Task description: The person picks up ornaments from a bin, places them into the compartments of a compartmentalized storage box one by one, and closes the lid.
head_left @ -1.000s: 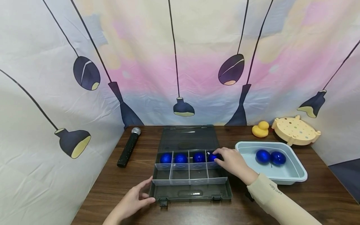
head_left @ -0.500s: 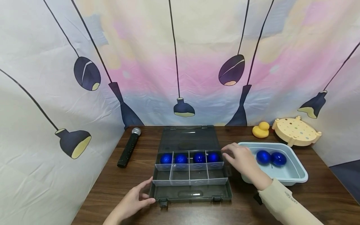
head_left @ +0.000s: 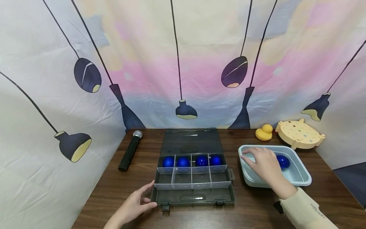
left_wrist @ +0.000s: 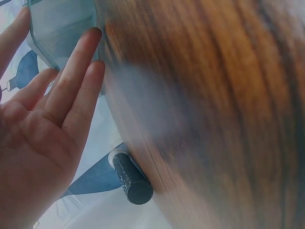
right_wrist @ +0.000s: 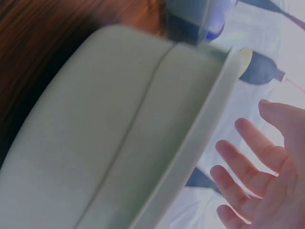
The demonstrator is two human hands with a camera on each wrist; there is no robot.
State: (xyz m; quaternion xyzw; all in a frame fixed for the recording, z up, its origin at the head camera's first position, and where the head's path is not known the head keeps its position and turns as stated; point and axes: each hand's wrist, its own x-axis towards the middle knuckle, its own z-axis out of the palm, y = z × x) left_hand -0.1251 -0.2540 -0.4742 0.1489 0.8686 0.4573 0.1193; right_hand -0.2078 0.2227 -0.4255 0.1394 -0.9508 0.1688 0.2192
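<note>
A dark translucent organizer box (head_left: 192,201) lies with its lid raised flat behind it. Its back row of compartments holds several shiny blue balls (head_left: 201,161), one in each; the front compartments hold none. My left hand (head_left: 134,205) touches the box's left front corner, fingers spread along its side. Over the pale blue tub (head_left: 303,178) hovers my right hand (head_left: 264,165), fingers loosely bent with nothing in them. A blue ball (head_left: 283,161) shows in the tub beside the hand; another part of the tub is hidden behind it.
A black microphone (head_left: 131,152) lies left of the box. Behind the tub are a yellow rubber duck (head_left: 264,132) and a cream spotted round toy (head_left: 300,133). A printed cloth (head_left: 154,63) hangs behind the table.
My right hand has left the blue ball in the back right compartment and moved right, over the tub, where it now covers one ball. The left hand stays put.
</note>
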